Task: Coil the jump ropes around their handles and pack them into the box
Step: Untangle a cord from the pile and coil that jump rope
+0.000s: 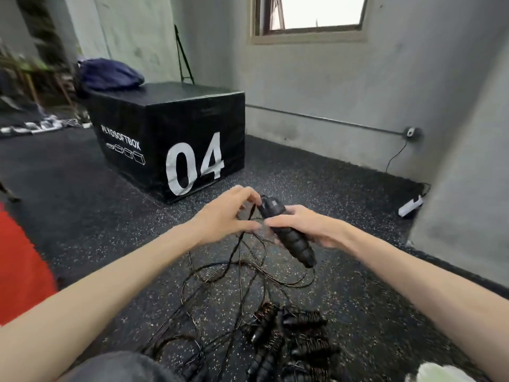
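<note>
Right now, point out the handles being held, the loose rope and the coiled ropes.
handles (286, 232), head view, ribbed grip.
loose rope (220, 274), head view, tangled loop.
coiled ropes (300, 321), head view, wound handle.

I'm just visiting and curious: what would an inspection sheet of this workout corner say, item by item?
Surface: dark speckled rubber floor.
Job's things: black ribbed jump-rope handles held up; loose thin black rope tangled on the floor; coiled handle bundles lying near the person.
Clutter: blue bag on the black foam box marked 04; red object at left.
Grippers: right hand grips the handles; left hand pinches the rope beside them.
Cables: black cord running down from a wall socket towards a white power strip.
Surroundings: grey walls, window; packing box nothing seen.
</note>
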